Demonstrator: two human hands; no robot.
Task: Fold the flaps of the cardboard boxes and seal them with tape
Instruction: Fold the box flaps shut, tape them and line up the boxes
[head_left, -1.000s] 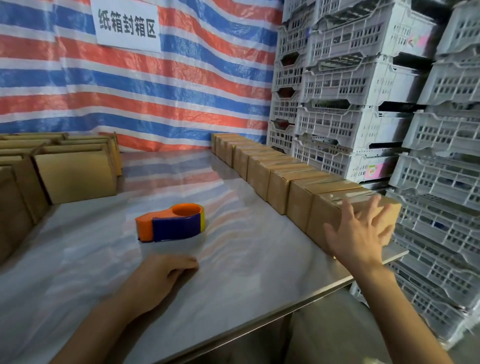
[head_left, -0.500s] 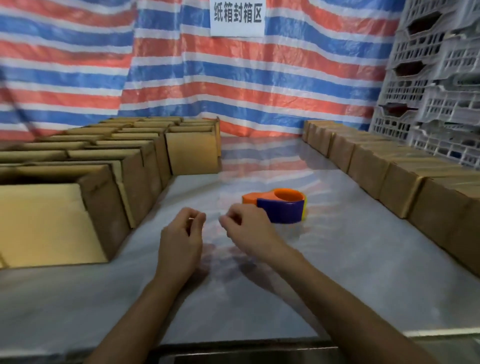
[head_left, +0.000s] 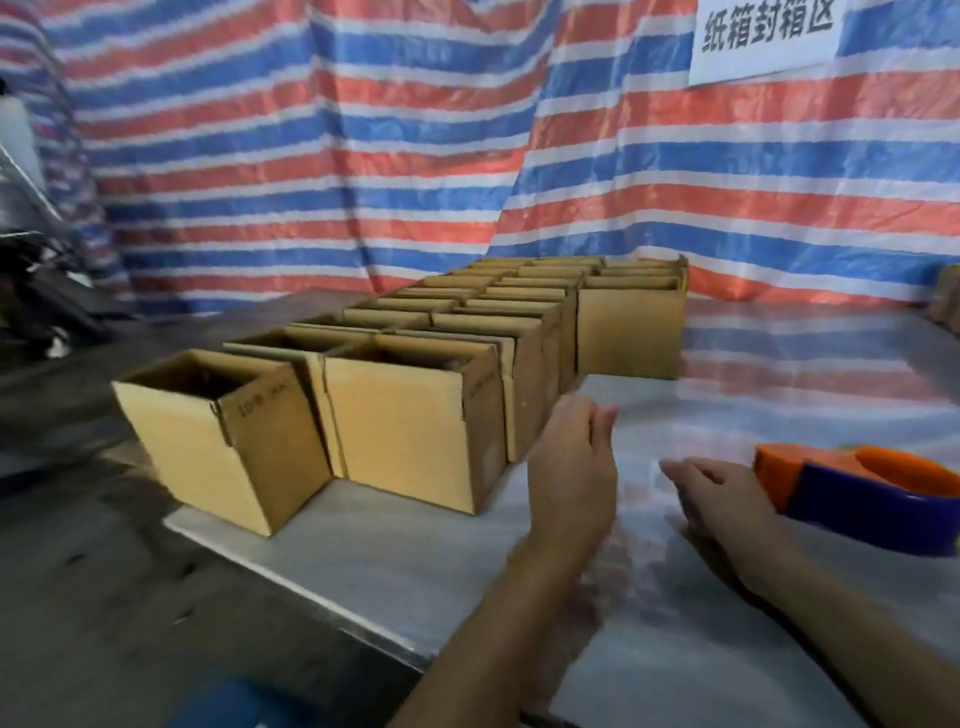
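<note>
Several open cardboard boxes stand in rows on the left part of the steel table (head_left: 395, 566). The nearest two are a box at the table's corner (head_left: 208, 441) and a wider box (head_left: 410, 421) beside it, both with flaps up. My left hand (head_left: 571, 467) hovers open just right of the wider box, fingers straight, holding nothing. My right hand (head_left: 722, 499) lies low over the table with relaxed fingers, just left of the orange and blue tape dispenser (head_left: 867, 499), apart from it.
A striped red, white and blue tarp (head_left: 363, 156) hangs behind the table, with a white sign (head_left: 763, 36) at top right. A lone box (head_left: 631, 322) stands at the far end of the rows. Dark floor and clutter lie left of the table edge.
The view has swung left from the sealed boxes to the open ones. Both hands moved left and uncurled; my left hand now reaches near the wider open box.
</note>
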